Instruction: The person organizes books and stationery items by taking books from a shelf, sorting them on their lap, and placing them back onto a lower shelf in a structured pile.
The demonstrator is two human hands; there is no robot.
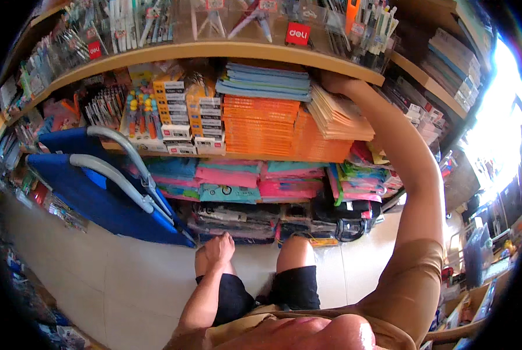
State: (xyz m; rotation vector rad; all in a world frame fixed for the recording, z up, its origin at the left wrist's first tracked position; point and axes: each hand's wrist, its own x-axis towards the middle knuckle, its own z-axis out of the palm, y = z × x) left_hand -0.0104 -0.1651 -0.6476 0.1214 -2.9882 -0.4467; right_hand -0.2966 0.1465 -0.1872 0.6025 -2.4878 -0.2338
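Note:
My right hand (336, 82) reaches under the upper wooden shelf (226, 49), at the back of a fanned stack of tan paper envelopes or booklets (337, 113). Its fingers are hidden in shadow, so a grip cannot be made out. Left of it, a pile of light-blue booklets (263, 81) lies on a tall stack of orange-edged books (261, 127). More orange books (320, 138) sit beneath the tan stack. My left hand (220, 250) rests on my left knee, fingers curled in and holding nothing.
At left, a folded blue platform with grey tube handles (112, 170) leans near the shelves. Small boxes (173, 105) stand on the middle shelf. Plastic-wrapped pink and teal packs (228, 177) lie below, above dark bags (239, 218). Clear pen holders (298, 33) line the top shelf.

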